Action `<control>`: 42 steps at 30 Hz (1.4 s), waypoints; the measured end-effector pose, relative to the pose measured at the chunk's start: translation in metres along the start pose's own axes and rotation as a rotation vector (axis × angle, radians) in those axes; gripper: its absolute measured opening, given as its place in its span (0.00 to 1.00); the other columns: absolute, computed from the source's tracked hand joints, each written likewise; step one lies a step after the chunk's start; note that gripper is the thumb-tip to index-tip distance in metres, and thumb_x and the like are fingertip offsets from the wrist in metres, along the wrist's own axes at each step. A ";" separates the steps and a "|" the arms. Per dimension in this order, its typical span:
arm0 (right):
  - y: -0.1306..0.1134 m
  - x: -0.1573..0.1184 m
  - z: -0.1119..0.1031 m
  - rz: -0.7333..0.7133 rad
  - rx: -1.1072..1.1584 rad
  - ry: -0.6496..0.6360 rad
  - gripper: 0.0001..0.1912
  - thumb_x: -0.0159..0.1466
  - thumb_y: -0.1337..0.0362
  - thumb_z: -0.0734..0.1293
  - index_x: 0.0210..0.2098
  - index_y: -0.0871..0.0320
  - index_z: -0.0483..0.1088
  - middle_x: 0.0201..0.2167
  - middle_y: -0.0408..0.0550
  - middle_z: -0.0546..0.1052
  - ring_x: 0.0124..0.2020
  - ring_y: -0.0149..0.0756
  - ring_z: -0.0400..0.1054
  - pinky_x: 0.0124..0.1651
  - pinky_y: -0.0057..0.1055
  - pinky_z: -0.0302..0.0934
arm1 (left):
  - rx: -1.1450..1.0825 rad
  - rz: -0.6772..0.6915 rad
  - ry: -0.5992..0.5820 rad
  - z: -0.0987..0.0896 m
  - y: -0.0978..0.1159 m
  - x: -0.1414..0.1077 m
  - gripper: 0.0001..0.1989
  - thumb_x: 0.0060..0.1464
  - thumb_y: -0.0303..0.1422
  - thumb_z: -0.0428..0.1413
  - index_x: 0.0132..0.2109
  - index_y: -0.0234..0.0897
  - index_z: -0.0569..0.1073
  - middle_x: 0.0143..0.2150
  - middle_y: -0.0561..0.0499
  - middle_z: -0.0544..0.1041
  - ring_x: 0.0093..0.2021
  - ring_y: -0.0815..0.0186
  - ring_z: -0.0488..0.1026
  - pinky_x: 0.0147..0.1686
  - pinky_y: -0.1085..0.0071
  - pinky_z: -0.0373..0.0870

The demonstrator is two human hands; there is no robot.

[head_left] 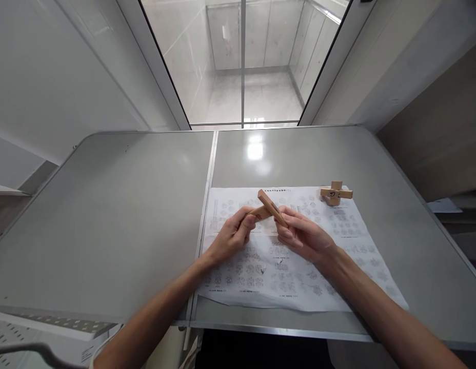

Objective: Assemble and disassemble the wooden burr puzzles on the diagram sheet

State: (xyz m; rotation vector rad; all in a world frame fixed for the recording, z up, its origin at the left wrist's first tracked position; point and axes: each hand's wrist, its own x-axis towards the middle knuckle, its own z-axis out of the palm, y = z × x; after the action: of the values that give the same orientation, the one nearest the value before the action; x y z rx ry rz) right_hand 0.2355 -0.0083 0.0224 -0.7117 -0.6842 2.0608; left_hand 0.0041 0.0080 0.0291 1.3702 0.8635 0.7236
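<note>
Over a printed paper sheet (322,292), my two hands meet with wooden puzzle pieces between them. My left hand (236,230) is closed on one wooden puzzle piece (263,212), which points to the right. Pinched in the fingers of my right hand (301,233) is a second wooden puzzle piece (269,203), tilted up to the left, with a notch along it. The two pieces cross and appear to touch; how they fit together is partly hidden by my fingers. A cross-shaped wooden puzzle (336,193) with a marking stands at the sheet's top right corner.
The grey folding table (145,205) has a raised metal seam (208,189) left of the sheet. Beyond its far edge is a glass window or door (243,66). A white perforated object (49,333) sits below the table's front left edge.
</note>
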 end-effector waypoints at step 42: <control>0.003 0.001 0.001 0.093 0.076 -0.059 0.10 0.71 0.59 0.73 0.39 0.59 0.72 0.24 0.36 0.63 0.20 0.24 0.44 0.27 0.22 0.58 | 0.080 0.053 -0.013 -0.001 0.002 0.000 0.21 0.75 0.48 0.47 0.57 0.37 0.74 0.33 0.55 0.67 0.26 0.71 0.59 0.27 0.72 0.61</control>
State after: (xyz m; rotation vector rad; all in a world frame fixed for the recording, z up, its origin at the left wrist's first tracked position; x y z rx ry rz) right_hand 0.2330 -0.0097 0.0202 -0.6523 -0.6123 2.1888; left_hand 0.0035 0.0087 0.0313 1.4718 0.8559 0.7266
